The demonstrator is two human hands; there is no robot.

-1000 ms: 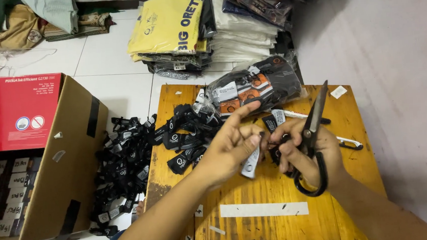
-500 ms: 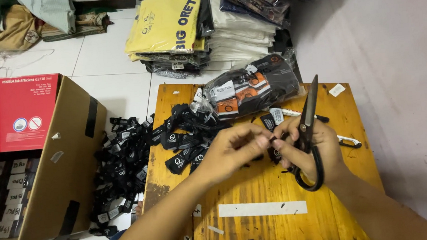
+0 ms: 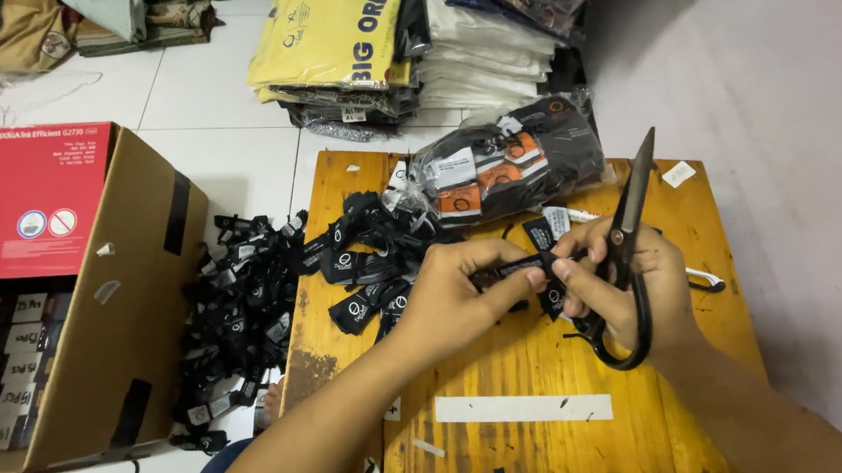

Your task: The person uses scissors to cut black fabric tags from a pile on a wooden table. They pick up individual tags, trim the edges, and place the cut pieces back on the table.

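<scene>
Left of the wooden counter (image 3: 510, 378), an open cardboard box (image 3: 120, 317) holds rowed labels; over the counter's middle, both hands (image 3: 465, 298) pinch a black woven label strip (image 3: 517, 267), right hand (image 3: 622, 287) also gripping black scissors (image 3: 625, 252)

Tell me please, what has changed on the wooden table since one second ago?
The left hand closed in toward the right hand, and now both pinch one black label between them. The scissors stay hooked in the right hand, blades pointing up. The label pile, the plastic bag and the cardboard box did not move.
</scene>
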